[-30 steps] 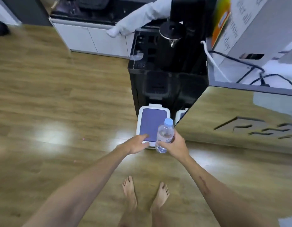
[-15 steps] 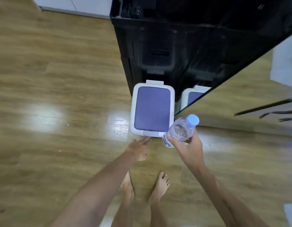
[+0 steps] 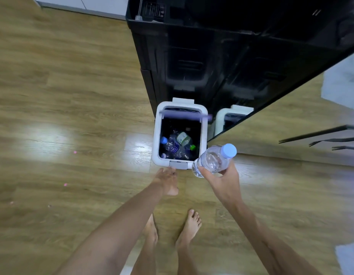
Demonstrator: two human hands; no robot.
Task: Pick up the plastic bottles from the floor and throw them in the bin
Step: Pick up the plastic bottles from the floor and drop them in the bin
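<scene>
One clear bottle sits clasped in the right hand; left hand, fingers loose, touches the bin.

The floor is glossy wood-look plank, catching glare at the left. The bottle is clear, smooth plastic; the bin matt white plastic; the cabinet, upper centre, shiny black.

bin mouth open | lid upright at back | black cabinet behind
</scene>
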